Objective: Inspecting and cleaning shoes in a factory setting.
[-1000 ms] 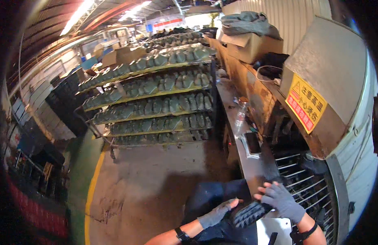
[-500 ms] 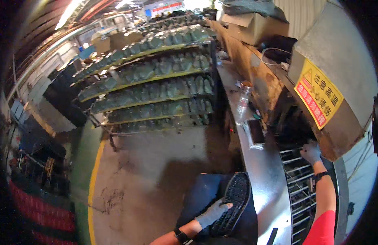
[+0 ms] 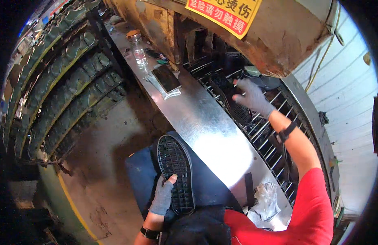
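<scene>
A black rubber shoe sole [image 3: 175, 163] with a gridded inner face lies over my lap, long side up and down. My left hand [image 3: 162, 197], in a grey fingerless glove, grips its left edge with the thumb on the grid. Out over the metal rod conveyor [image 3: 270, 149] is my right hand [image 3: 254, 97], also gloved in grey, fingers and thumb apart. Just below its fingers another dark sole [image 3: 240, 113] rests on the rods; I see no clear contact. More dark pieces lie further in, by the machine's opening, too shadowed to tell.
The metal ledge [image 3: 205, 122] beside the conveyor carries a phone [image 3: 166, 78] on a pale cloth, a clear bottle [image 3: 139, 51] and crumpled clear plastic [image 3: 265, 200]. A machine hood [image 3: 274, 45] with a yellow-red warning label overhangs the rods. Racks of shoe parts [image 3: 70, 77] stand left.
My view has swung right and closer to the conveyor. My right hand has come from the hood's edge to above a sole on the rods. The left hand keeps its sole, now more upright.
</scene>
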`<state>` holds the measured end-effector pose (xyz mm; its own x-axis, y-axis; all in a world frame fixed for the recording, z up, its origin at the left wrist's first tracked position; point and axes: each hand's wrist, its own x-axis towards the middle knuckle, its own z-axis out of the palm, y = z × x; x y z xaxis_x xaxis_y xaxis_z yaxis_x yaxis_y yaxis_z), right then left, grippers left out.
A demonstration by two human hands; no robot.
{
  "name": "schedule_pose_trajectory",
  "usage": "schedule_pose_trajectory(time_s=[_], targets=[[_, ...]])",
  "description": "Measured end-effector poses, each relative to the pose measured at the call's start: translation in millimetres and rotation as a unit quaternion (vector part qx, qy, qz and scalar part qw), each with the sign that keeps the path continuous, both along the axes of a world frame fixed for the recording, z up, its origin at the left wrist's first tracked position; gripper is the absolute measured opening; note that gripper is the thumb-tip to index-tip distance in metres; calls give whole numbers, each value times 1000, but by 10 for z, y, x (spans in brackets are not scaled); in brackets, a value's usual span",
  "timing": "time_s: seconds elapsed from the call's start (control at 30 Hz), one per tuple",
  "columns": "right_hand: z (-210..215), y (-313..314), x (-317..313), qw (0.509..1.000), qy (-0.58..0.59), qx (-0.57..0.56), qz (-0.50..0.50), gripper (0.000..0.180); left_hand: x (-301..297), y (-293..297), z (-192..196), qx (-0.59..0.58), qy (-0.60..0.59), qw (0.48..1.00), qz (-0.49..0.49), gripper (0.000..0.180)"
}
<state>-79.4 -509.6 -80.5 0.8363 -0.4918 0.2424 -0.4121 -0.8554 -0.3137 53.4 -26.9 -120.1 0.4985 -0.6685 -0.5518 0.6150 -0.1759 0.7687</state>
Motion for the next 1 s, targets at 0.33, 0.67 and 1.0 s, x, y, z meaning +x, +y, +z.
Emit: schedule_pose_trajectory(time_s=[0.33, 0.67, 1.0], targets=[[-379, -1345, -469, 961, 167, -95, -197, 87, -50, -177, 157, 1, -11, 1000, -5, 38], [477, -205, -1553, 978, 178, -34, -108, 37, -5, -31, 80, 8, 3, 1000, 15, 38], [-480, -733, -2055, 888, -126, 337, -287, 84, -15, -61, -163, -29, -16, 999, 11, 41]])
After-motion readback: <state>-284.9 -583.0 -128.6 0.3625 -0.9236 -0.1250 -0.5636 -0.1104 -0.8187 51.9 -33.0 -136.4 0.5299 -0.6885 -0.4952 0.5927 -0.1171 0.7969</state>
